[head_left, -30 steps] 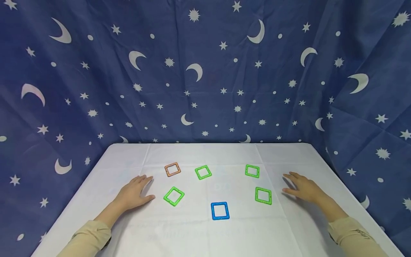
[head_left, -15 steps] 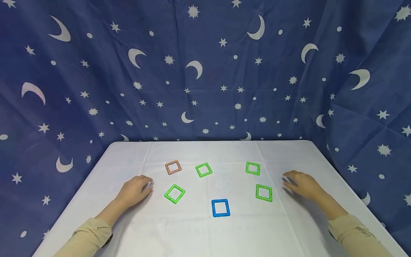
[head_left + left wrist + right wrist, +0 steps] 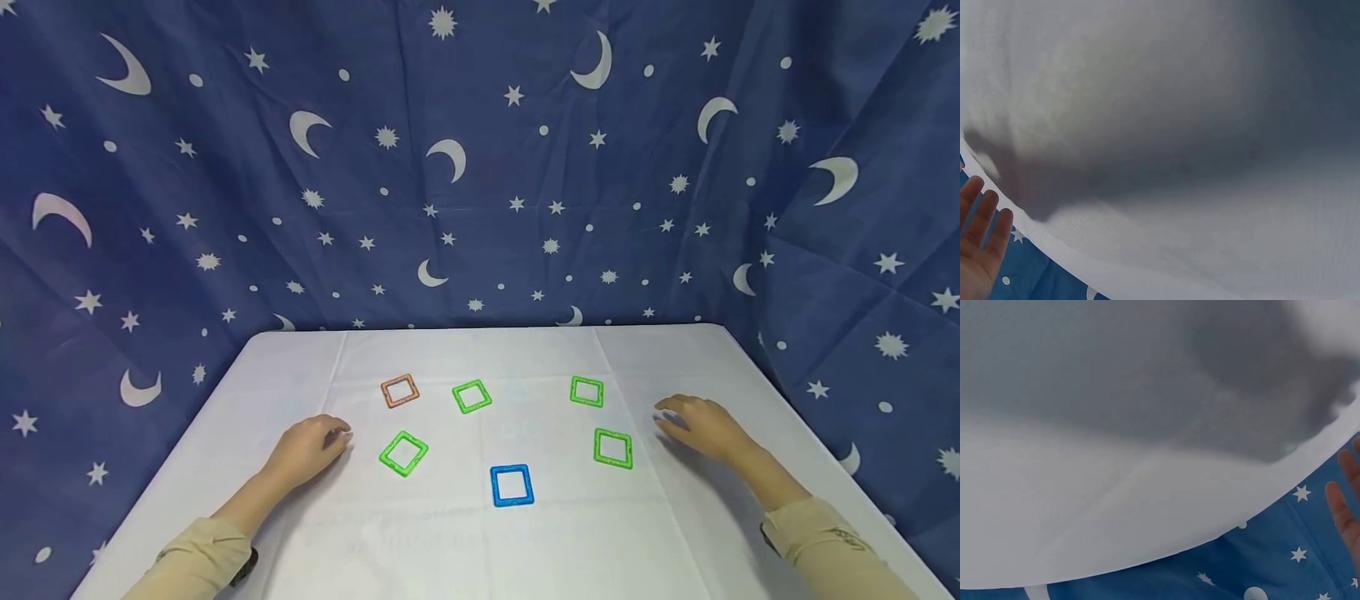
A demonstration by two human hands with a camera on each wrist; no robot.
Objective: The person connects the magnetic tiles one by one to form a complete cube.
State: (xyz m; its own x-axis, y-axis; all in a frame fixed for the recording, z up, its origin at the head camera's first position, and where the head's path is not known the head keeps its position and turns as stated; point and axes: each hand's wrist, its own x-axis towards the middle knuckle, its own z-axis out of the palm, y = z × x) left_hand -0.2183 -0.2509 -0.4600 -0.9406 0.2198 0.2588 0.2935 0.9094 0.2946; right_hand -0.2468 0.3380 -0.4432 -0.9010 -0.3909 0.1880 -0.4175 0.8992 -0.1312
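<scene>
My left hand (image 3: 306, 450) is over the left part of the table, fingers loosely bent, holding nothing. To its right lie an orange square frame tile (image 3: 403, 402) and a green square frame tile (image 3: 392, 465), both apart from the hand. On the right side, my right hand (image 3: 705, 427) also holds nothing; nearest to it are a green frame tile (image 3: 613, 463) and another green one (image 3: 587, 403) behind it. A further green tile (image 3: 477, 407) lies back of centre, and a blue frame tile (image 3: 513, 502) lies nearer the front. The wrist views show only some fingers of each hand.
A white cloth (image 3: 420, 550) covers the table, with faint creases. Behind it and along both sides hangs a dark blue curtain (image 3: 495, 275) printed with moons and stars. The tiles lie flat and separate from each other.
My left hand's thumb and fingers have drawn closer together. The right hand's fingers have drawn in slightly. The head view has shifted a little; the tiles stay in the same arrangement.
</scene>
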